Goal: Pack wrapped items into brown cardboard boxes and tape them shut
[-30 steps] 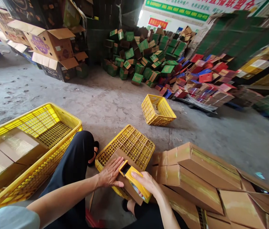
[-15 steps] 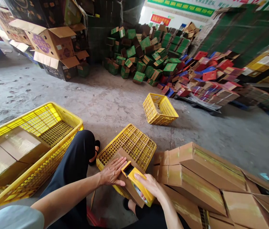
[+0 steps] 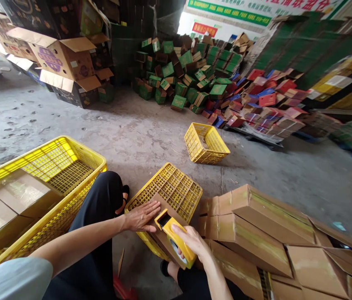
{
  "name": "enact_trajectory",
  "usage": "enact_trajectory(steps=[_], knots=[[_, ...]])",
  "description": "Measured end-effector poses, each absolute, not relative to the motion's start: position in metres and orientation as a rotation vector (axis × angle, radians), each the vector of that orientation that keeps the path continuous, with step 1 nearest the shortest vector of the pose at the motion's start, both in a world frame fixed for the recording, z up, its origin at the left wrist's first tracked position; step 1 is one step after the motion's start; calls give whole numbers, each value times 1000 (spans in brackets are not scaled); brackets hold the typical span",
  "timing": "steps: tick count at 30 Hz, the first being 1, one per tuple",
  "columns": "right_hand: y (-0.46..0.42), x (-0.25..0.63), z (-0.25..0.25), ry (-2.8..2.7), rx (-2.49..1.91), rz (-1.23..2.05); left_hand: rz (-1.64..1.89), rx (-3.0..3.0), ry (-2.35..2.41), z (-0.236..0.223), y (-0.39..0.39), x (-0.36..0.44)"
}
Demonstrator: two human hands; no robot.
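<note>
My right hand (image 3: pixel 191 240) grips a yellow tape dispenser (image 3: pixel 178 237) with a roll of tape inside. The dispenser rests against a brown cardboard box (image 3: pixel 162 201) that lies on an upturned yellow crate (image 3: pixel 180 183). Flat on the box, just left of the dispenser, my left hand (image 3: pixel 143 216) has its fingers stretched out. Part of the box is hidden under both hands and the dispenser.
A large yellow crate (image 3: pixel 101 160) with taped boxes (image 3: pixel 22 191) in it stands on the left. Flattened cartons (image 3: pixel 260 233) are stacked on the right. Ahead sits a smaller yellow crate (image 3: pixel 207 143); green boxes (image 3: pixel 178 102) and red boxes (image 3: pixel 268 100) are heaped behind.
My left hand has slid slightly left along the box, away from the dispenser. The dispenser in my right hand stays in nearly the same place on the box.
</note>
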State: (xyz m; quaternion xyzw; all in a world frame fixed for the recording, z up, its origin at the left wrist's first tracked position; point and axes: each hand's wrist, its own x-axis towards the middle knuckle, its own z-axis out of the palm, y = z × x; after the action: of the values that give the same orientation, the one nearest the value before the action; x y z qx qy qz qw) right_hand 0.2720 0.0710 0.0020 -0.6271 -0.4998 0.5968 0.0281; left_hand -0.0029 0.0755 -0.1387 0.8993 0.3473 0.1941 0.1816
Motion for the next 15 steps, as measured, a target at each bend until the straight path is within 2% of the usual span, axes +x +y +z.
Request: enact_trajectory(steps=[5,11,15], knots=[[71,283,10,-1505,-1904,1889,647,2482,1089,-146,67,0],[72,299,13,-1705,-1881,1650,617,2466,1123,-145,65,3],[64,308,5,-1600,-1890,1672,629,2421,1110,-145,63,2]])
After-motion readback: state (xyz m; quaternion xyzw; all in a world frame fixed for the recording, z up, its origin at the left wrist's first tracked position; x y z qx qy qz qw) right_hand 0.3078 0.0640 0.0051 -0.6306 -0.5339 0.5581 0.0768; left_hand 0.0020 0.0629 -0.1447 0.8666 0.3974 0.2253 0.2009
